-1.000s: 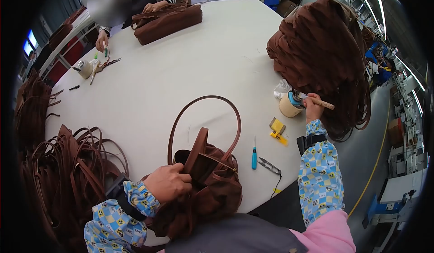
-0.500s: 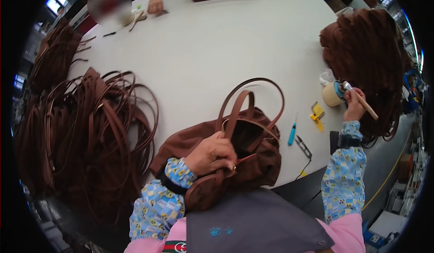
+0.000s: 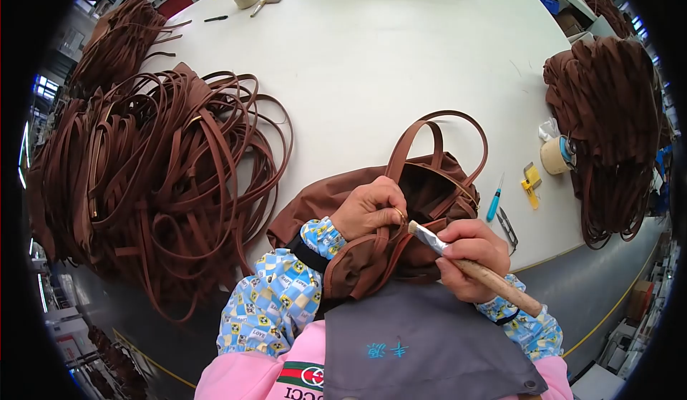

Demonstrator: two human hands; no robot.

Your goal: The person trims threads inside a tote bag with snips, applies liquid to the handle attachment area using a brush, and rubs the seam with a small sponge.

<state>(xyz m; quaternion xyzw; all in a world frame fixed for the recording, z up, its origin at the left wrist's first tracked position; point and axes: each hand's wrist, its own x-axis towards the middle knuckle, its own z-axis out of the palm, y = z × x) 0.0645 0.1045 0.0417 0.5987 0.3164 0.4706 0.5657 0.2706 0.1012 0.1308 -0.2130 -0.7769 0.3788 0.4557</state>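
Note:
A brown bag (image 3: pixel 322 198) with two long handles lies at the table's near edge, its zipped mouth open. My left hand (image 3: pixel 371 208) pinches the edge of the bag's opening near the end of the zip. In my right hand (image 3: pixel 474 257) is a brush (image 3: pixel 494 283) with a wooden handle. Its wrapped head points left, and the tip is at the pinched edge, close to my left fingertips. Whether the bristles touch the bag cannot be made out.
Brown bags with looped straps (image 3: pixel 172 178) heap up on the left. Another brown stack (image 3: pixel 608 106) stands right, beside a cream pot (image 3: pixel 554 157). A yellow tool (image 3: pixel 530 185), a blue-handled awl (image 3: pixel 494 204) and thread snips (image 3: pixel 507 227) lie right of the bag.
My right hand has brought the brush from the pot leftward to the bag's edge beside my left hand. The view has shifted, and the co-worker's hand is out of sight.

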